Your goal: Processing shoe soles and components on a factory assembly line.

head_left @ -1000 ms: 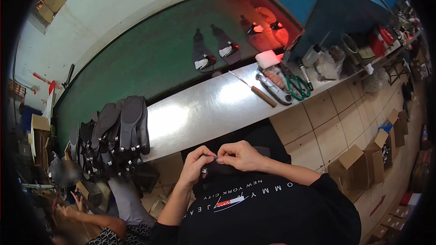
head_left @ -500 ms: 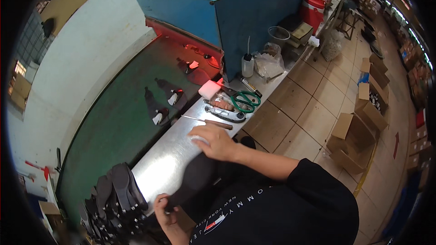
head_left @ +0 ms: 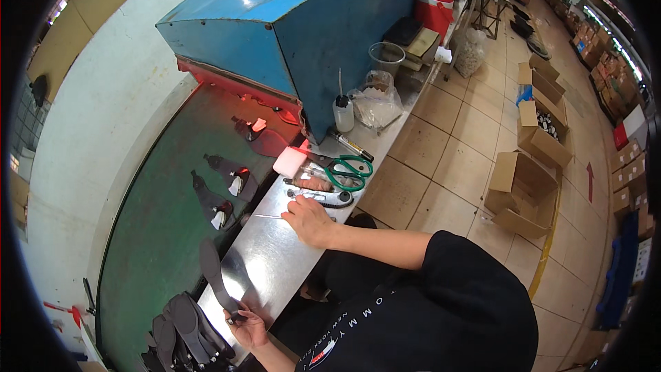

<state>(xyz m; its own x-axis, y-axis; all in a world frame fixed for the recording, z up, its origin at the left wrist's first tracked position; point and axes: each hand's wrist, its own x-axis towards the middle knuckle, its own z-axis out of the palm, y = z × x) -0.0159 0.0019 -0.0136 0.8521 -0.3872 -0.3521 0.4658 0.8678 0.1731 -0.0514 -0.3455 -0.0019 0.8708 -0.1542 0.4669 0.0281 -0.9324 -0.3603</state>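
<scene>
My left hand (head_left: 249, 329), at the table's near end, is closed on the narrow end of a dark grey shoe sole (head_left: 215, 277). The sole's broad end points up and away over the table's edge. My right hand (head_left: 311, 223) rests on the metal tabletop with curled fingers over an awl-like tool. Its thin shaft (head_left: 268, 216) shows left of the fingers; my hand covers most of its handle. Just beyond lies a grey utility knife (head_left: 320, 198). Green-handled scissors (head_left: 348, 173) and a pale pink block (head_left: 290, 162) lie farther back.
A pile of dark soles (head_left: 186, 331) lies at the lower left. Several dark shoe parts rest on the green conveyor belt (head_left: 148, 234), which runs under a blue machine hood (head_left: 234, 48). A bottle (head_left: 343, 114) stands beside a plastic bag (head_left: 377, 105). Open cartons (head_left: 521, 193) stand on the floor.
My left hand has swung the sole from over my lap leftward, above the table. My right hand, which held something whitish, has moved onto the awl, and the whitish thing no longer shows.
</scene>
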